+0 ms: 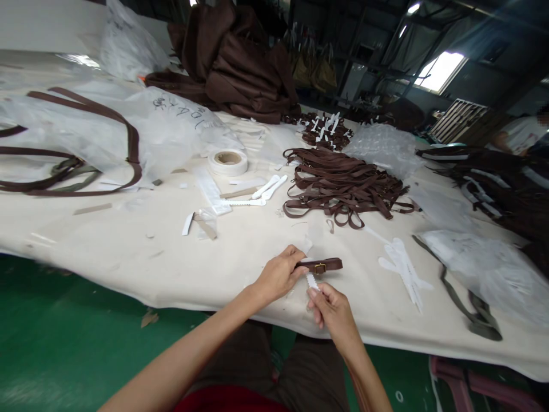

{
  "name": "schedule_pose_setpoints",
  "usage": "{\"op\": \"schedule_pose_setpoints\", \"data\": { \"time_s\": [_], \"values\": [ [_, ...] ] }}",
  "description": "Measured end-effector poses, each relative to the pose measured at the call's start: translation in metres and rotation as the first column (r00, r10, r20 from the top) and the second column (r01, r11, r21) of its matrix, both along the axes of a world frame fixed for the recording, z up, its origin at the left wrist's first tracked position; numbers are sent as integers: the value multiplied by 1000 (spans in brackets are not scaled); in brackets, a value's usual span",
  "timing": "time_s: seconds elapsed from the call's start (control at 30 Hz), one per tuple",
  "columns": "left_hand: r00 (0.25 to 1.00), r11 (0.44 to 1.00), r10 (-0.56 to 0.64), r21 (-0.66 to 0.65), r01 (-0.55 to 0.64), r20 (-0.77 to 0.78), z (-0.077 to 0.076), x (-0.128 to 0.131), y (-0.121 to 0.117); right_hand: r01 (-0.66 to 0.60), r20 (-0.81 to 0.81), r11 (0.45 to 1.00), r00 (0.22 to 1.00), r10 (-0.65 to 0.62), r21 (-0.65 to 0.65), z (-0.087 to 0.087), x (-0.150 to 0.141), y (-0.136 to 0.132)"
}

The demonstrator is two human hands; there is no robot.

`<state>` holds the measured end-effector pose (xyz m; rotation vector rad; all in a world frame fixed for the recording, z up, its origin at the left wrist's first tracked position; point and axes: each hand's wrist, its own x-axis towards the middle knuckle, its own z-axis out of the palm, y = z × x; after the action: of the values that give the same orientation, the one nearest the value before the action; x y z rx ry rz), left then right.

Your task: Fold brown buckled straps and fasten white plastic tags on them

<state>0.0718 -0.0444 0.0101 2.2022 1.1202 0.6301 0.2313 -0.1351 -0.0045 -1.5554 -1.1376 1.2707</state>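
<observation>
Near the front edge of the cream-covered table (180, 272), my left hand (283, 272) is closed on a folded brown strap (332, 264) that has a small brass buckle. The strap's looped end points right. Just below it, my right hand (328, 306) pinches a white toothed strip (311, 280) between thumb and fingertips. The strip's upper end meets the strap beside my left fingers; whether it passes around the strap is hidden.
Brown straps (338, 183) lie heaped beyond my hands. White strips (403, 269) sit to the right, near a green strap (461, 294). A tape roll (227, 163) and long brown straps (133, 143) are leftward; brown bags (244, 63) pile up behind. A person (517, 134) is at far right.
</observation>
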Motion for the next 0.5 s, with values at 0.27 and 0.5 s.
{"op": "schedule_pose_setpoints", "data": {
  "time_s": [0.27,0.5],
  "values": [
    [996,999,-43,-31,40,-77,-7,3,-8,73,-1,943,997,-77,325,5,-3,-3],
    [997,997,9,-80,-14,-71,-8,2,-6,243,-151,946,965,-214,216,-4,-15,3]
  ]
}}
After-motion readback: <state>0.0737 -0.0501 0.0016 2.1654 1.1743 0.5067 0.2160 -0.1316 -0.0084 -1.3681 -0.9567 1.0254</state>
